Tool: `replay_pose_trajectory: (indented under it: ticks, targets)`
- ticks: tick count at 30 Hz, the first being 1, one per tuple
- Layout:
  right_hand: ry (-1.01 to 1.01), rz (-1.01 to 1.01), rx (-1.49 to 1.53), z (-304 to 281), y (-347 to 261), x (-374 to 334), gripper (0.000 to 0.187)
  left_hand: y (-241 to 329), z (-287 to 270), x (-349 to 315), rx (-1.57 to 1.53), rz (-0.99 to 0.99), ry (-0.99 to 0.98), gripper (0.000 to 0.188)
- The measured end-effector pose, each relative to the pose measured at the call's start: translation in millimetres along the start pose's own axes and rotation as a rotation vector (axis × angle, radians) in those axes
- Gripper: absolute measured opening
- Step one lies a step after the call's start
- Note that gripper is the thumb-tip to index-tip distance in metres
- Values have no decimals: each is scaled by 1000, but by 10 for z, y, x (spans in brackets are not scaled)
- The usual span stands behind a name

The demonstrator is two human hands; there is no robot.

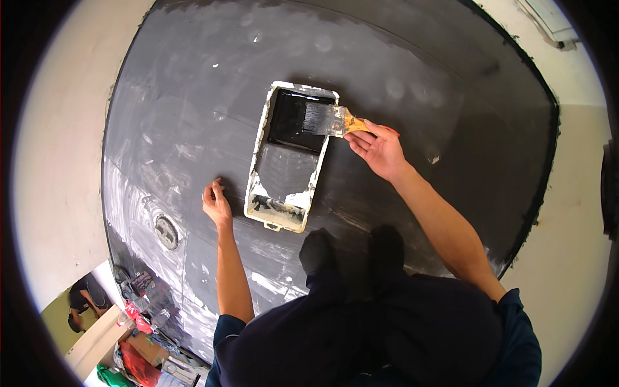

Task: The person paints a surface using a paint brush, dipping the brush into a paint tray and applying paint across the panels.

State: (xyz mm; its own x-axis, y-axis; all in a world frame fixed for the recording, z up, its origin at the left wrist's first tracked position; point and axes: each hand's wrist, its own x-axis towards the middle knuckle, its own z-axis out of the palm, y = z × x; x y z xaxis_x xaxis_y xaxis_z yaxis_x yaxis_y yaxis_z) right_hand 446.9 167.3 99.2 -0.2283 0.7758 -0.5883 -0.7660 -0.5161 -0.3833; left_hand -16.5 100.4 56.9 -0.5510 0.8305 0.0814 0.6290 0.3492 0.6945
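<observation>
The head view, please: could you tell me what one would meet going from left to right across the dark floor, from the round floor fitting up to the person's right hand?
Round grey floor fitting → left hand → cream-white rectangular paint tray smeared with black → right hand.

Left hand point(217, 203), right hand point(380, 151): bare, as are forearms point(445, 226). Shirt sleeves point(518, 338): short, dark blue. Trousers point(361, 316): near-black navy, loose cut. Footwear point(317, 251): dark, round-toed; sock or shoe indistinguishable.
</observation>
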Motion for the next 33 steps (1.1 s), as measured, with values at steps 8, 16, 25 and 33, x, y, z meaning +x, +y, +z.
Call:
replay_pose_trajectory:
  ticks: [8,16,25,33]
  targets:
    - [-7,9,-11,-54,5,35,38,26,110,-85,72,83,106,36]
    - [10,18,-1,-48,-20,33,37,9,179,-137,89,147,116,36]
    - [-27,16,14,-57,-10,34,36,-4,196,-166,104,182,126,33]
    - [-7,-4,23,-61,-2,63,36,19,219,-177,175,207,135,31]
